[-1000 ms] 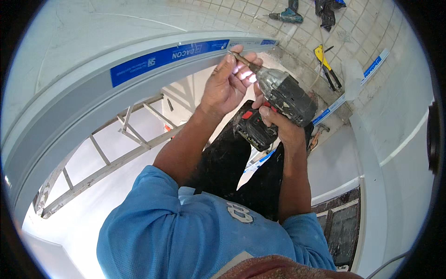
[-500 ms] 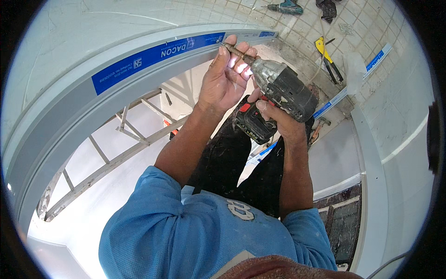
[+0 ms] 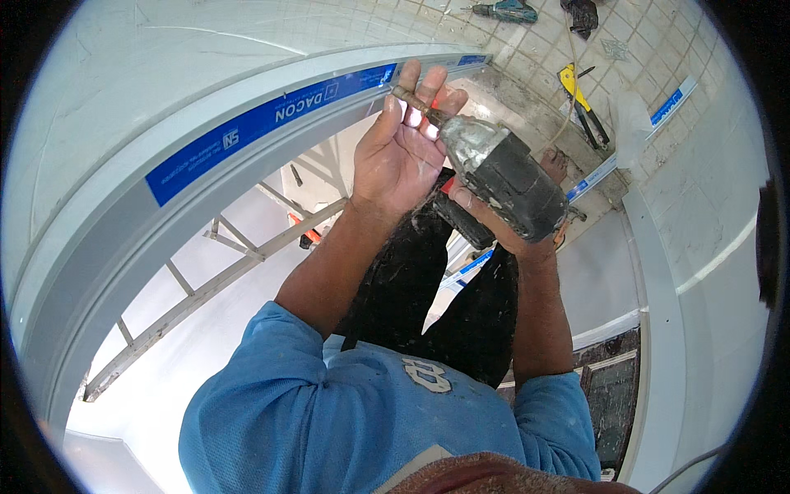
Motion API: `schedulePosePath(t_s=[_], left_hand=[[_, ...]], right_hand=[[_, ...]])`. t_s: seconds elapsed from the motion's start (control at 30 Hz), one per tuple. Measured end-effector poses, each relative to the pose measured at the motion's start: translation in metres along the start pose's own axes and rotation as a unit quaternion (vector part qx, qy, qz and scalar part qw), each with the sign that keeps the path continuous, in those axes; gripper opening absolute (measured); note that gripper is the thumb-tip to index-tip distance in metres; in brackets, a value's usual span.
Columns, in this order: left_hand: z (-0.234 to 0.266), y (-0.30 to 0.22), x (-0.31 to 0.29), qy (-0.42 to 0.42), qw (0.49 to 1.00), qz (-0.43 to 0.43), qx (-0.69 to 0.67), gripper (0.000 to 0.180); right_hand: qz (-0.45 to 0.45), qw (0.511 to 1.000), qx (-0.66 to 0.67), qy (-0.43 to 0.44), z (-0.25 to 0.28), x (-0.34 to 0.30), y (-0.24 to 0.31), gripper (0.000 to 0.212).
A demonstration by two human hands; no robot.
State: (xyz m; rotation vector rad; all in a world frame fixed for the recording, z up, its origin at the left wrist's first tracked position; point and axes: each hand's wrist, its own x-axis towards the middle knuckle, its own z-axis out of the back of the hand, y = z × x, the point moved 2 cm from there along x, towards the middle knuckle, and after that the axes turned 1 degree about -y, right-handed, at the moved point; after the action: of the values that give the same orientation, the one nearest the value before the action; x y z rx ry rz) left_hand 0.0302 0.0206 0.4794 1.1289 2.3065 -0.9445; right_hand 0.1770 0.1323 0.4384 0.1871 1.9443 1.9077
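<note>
Black driver (image 3: 517,179) in right fingers (image 3: 472,204)

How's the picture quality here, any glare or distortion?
In the head view: white glare on the left hand near the driver; the frame bends into an arc; the lower left, below the ladder, looks nearly washed out; the corners are black.

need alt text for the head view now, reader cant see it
A person in a blue shirt grips a black power driver in the right hand, the open left hand at its bit. Beyond, a teal drill and a yellow and black hand tool lie on tiled floor; a ladder is at left.
</note>
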Motion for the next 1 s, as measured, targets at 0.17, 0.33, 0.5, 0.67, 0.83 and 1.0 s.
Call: schedulePosePath(t_s=[0.17, 0.33, 0.5, 0.67, 0.83, 1.0], left_hand=[[0.000, 0.003, -0.001, 0.016, 1.000, -0.008, 0.001, 0.061], [0.012, 0.001, 0.000, 0.045, 0.999, 0.003, 0.008, 0.070], [0.013, 0.001, -0.001, 0.038, 0.999, 0.014, -0.001, 0.071], [0.015, 0.000, 0.000, 0.030, 0.999, 0.010, 0.006, 0.071], [0.012, 0.000, 0.000, 0.032, 0.999, 0.021, -0.007, 0.073], [0.014, -0.001, 0.000, 0.032, 0.999, 0.018, 0.007, 0.075]], right_hand=[[-0.035, 0.997, 0.063, 0.031, 0.001, -0.001, -0.001, 0.024], [-0.014, 0.996, 0.074, 0.039, 0.001, -0.005, -0.004, 0.028], [-0.076, 0.993, 0.060, 0.062, 0.001, -0.012, -0.014, 0.036], [-0.055, 0.996, 0.038, 0.066, 0.001, 0.000, -0.002, 0.030], [-0.049, 0.998, -0.003, 0.036, -0.008, -0.024, -0.029, 0.031], [0.015, 0.999, -0.039, 0.000, -0.016, -0.026, -0.037, 0.024]])
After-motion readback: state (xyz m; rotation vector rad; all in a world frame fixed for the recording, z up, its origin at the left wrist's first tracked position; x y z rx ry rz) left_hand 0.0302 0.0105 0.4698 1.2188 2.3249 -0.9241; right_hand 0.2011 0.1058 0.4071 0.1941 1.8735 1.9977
